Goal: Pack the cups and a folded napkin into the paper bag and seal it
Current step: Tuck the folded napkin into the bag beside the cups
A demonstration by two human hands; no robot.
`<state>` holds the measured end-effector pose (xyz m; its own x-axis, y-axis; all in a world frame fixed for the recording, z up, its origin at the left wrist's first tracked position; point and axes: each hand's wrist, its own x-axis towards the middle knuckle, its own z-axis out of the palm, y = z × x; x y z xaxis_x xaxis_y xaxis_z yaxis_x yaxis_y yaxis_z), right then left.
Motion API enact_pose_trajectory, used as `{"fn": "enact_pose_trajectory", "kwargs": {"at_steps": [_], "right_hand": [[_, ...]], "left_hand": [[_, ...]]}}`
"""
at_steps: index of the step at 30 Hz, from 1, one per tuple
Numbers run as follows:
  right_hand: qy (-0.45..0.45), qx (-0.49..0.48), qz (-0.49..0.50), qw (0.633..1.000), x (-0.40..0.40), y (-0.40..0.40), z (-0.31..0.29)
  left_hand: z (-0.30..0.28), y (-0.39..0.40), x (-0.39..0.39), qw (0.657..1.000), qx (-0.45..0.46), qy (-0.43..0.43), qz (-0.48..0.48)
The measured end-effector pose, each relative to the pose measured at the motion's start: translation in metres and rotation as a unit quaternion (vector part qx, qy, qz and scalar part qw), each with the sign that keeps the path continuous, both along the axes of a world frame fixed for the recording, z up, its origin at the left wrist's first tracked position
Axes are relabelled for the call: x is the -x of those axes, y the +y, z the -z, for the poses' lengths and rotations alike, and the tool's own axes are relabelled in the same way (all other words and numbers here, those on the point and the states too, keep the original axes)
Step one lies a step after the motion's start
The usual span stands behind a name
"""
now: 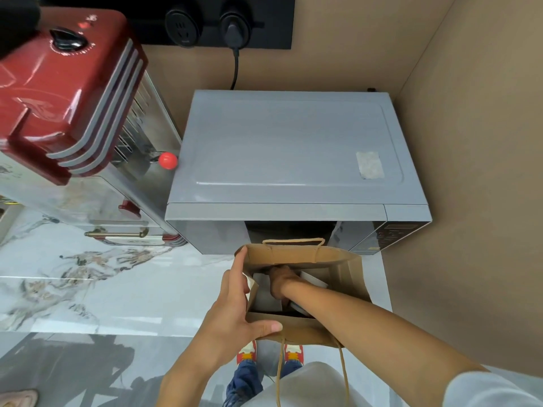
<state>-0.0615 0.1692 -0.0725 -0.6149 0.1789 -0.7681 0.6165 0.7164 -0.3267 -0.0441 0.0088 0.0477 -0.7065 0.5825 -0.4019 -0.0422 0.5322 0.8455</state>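
Note:
A brown paper bag with twisted paper handles stands open on the marble counter, right in front of the microwave. My left hand holds the bag's left rim, thumb on the near edge and fingers up along the side. My right hand reaches deep inside the bag, its fingers hidden in shadow. White things lie inside the bag around that hand; I cannot tell whether they are cups or a napkin, nor whether the hand holds one.
A grey microwave stands just behind the bag. A red and chrome appliance fills the left rear. Beige walls close in at the back and right. The marble counter stretches left. A black socket strip is on the back wall.

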Motion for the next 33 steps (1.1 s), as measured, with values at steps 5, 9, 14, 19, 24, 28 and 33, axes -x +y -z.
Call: {"fn": "enact_pose_trajectory", "kwargs": {"at_steps": [5,9,14,19,24,28,33], "right_hand": [[0.013,0.006,-0.003,1.0,0.0,-0.002,0.007],[0.03,0.007,-0.001,1.0,0.0,-0.003,0.008],[0.032,-0.002,-0.01,0.999,0.001,-0.002,0.007],[0.023,-0.005,-0.019,1.0,-0.001,0.001,-0.001],[0.0,0.003,-0.034,0.999,-0.002,0.007,-0.014],[-0.053,-0.011,-0.054,0.997,0.001,0.009,-0.022],[-0.104,-0.048,-0.043,0.993,-0.003,0.019,-0.034]], "left_hand": [[-0.003,0.0,-0.001,1.0,0.003,-0.006,-0.009],[-0.002,-0.001,0.0,1.0,0.0,-0.008,-0.006],[-0.003,-0.001,-0.001,1.0,0.0,-0.006,-0.008],[-0.005,0.0,-0.001,1.0,-0.01,-0.012,-0.008],[-0.005,0.0,-0.001,1.0,-0.01,-0.021,-0.003],[-0.005,0.001,-0.001,1.0,-0.002,-0.009,0.004],[-0.005,0.002,-0.001,1.0,0.016,0.003,0.014]]}}
